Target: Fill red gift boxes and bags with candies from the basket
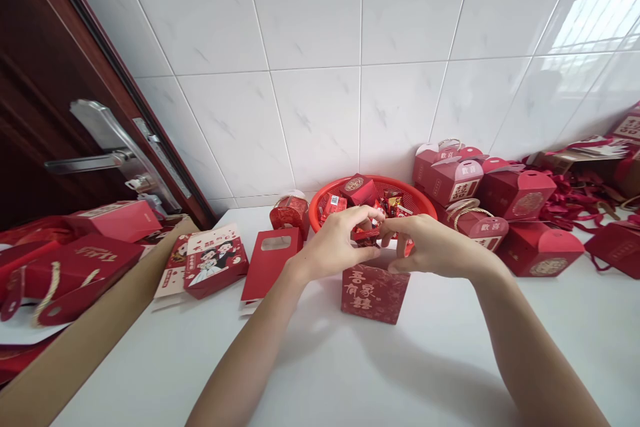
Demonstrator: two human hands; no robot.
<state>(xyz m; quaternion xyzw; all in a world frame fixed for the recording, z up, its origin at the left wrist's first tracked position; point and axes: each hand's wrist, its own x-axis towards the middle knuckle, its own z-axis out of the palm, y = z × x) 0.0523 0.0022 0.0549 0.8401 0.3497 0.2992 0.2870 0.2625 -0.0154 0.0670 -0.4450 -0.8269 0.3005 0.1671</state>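
A dark red gift box (373, 297) with pale gold Chinese characters on its front stands upright on the white tabletop. Over its top, my left hand (337, 243) is closed, thumb and fingers bent around a small red piece (367, 235). Whether that piece is a flap of the box or a wrapped sweet, I cannot tell. My right hand (425, 243) is curled at the box's right upper edge, its fingertips meeting the same red piece and its thumb by the front rim. The box's opening is mostly hidden by my hands. Right behind sits a red plastic basket (425, 205) of wrapped sweets (395, 201).
Several finished-looking red boxes (537, 250) stand at the right, with red ribbons (570, 197) behind. Flattened cartons (273, 263) and a couple-printed box (215, 260) lie left, beside a cardboard carton (107, 320). A tiled wall (315, 113) and door handle (90, 161) border the table.
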